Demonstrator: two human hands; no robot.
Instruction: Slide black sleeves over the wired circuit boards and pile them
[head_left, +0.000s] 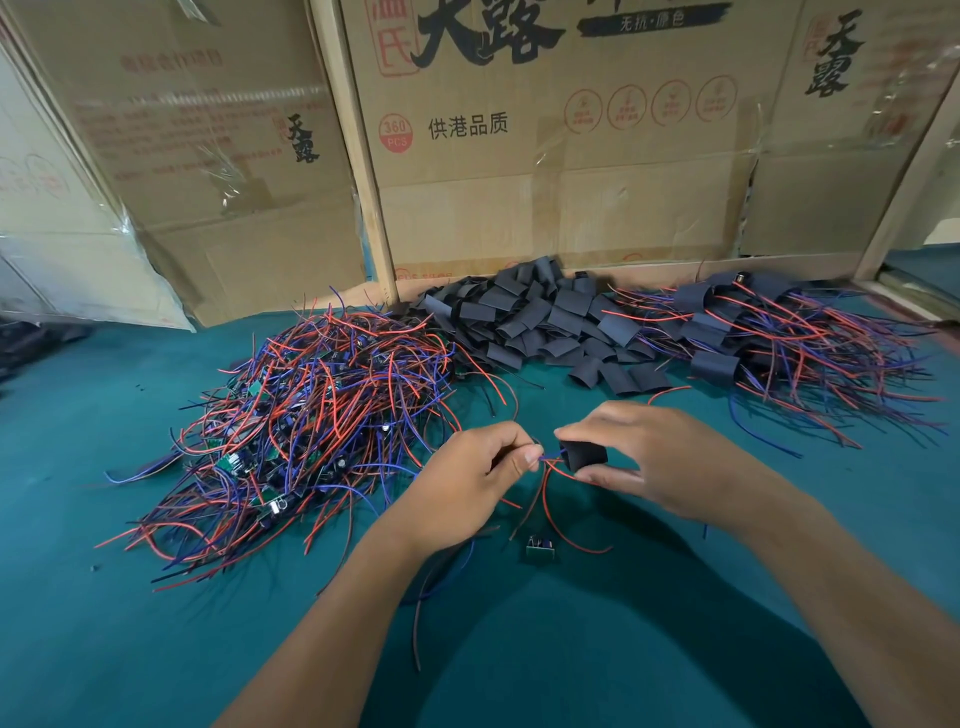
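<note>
My right hand (644, 457) pinches a black sleeve (586, 455) between thumb and fingers above the green table (675, 623). My left hand (475, 478) pinches the ends of red and blue wires (549, 459) that enter the sleeve's left opening. These wires hang down to a small circuit board (540, 548) dangling below the hands. A big tangle of bare wired boards (311, 415) lies at the left. Loose black sleeves (540, 322) are heaped at the back middle. Sleeved boards with wires (779, 343) are piled at the right.
Cardboard boxes (545, 156) and wooden posts (358, 156) wall off the far edge of the table. A few stray wires (426, 597) lie under my left forearm. Dark items (31, 343) sit at the far left edge.
</note>
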